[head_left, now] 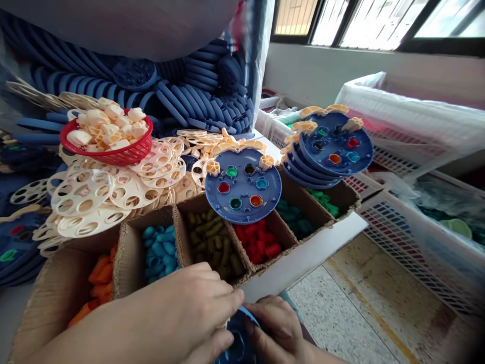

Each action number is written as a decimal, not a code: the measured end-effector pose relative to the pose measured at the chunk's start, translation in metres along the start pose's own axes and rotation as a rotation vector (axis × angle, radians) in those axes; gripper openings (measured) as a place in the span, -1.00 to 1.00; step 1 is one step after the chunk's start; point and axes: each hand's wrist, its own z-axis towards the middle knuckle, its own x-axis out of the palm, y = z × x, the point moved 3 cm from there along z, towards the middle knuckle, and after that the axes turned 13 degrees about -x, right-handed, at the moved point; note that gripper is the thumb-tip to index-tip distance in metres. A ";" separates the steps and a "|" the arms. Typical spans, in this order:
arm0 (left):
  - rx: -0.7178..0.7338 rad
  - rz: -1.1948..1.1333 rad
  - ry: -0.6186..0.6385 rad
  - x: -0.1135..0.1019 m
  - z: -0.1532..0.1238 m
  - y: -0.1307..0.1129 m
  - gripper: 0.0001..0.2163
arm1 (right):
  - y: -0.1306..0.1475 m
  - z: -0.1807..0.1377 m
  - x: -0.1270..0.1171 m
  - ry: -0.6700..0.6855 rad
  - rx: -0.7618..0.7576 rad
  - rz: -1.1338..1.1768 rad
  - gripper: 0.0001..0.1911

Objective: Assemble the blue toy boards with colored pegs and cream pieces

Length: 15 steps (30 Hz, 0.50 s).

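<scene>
At the bottom of the view my left hand (185,308) and my right hand (278,326) are closed on the rim of a blue round plastic disc (239,334), one on each side. Most of that disc is hidden by my fingers and the frame's lower edge. Just beyond it, a finished-looking blue disc (242,184) with colored cups and cream parts at its rim rests on a cardboard box with compartments (248,275). Its compartments hold orange pieces (101,275), light blue pieces (161,250), olive pieces (212,242), red pieces (259,242) and green pieces (324,202).
A red basket (113,154) of cream parts sits on cream discs with holes (91,194). Stacked blue discs with cups (335,144) lean at the box's right end. Many blue discs (193,101) fill the back. White crates (409,222) stand on the right floor.
</scene>
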 end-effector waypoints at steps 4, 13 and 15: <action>-0.185 -0.084 0.164 -0.005 0.005 0.013 -0.93 | 0.002 0.001 0.000 0.063 0.040 0.026 -0.71; -0.333 -0.057 0.355 -0.002 0.016 0.013 -0.91 | 0.005 0.002 0.001 0.071 0.056 0.069 -0.70; -0.398 -0.145 0.354 -0.005 0.016 0.016 -0.86 | 0.005 0.004 -0.002 0.069 0.062 0.036 -0.71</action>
